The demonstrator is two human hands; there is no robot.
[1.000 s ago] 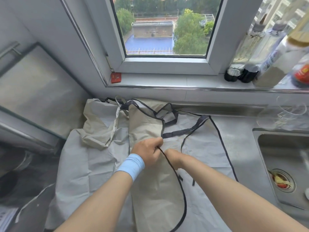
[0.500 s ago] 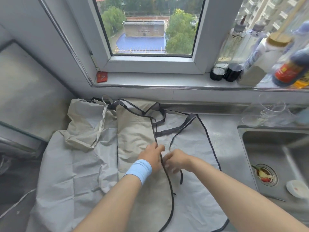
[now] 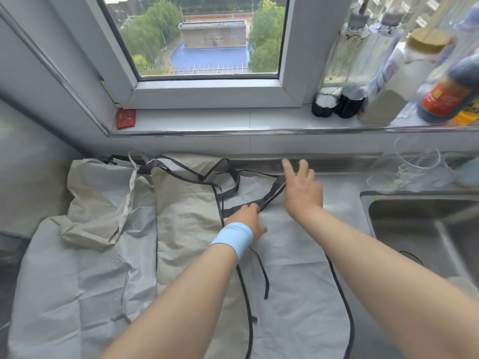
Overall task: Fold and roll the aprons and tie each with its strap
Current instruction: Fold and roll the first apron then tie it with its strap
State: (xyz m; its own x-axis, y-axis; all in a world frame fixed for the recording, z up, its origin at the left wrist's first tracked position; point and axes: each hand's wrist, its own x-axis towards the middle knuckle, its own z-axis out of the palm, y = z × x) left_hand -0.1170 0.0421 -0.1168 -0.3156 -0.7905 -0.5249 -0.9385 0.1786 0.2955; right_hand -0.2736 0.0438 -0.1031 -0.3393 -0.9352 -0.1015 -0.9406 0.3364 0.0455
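- The apron (image 3: 186, 229) lies spread flat on the steel worktop (image 3: 344, 200), just left of the sink (image 3: 420, 229). It's thin, papery, creased fabric, with a beige panel folded over pale grey cloth, all edged in dark binding.
- Its wide dark neck strap (image 3: 270, 195) loops loosely at the far end, near the wall. A narrow tie strap (image 3: 266, 281) trails across the grey cloth.
- The left hand (image 3: 246, 220), with a pale blue wristband (image 3: 232, 239), sits on the cloth with its fingertips at the neck strap. I cannot tell whether it pinches it.
- The right hand (image 3: 302, 194) hovers by the loop, fingers spread wide, holding nothing.
- A second apron (image 3: 96, 203) lies crumpled at the left, with a pale strap.
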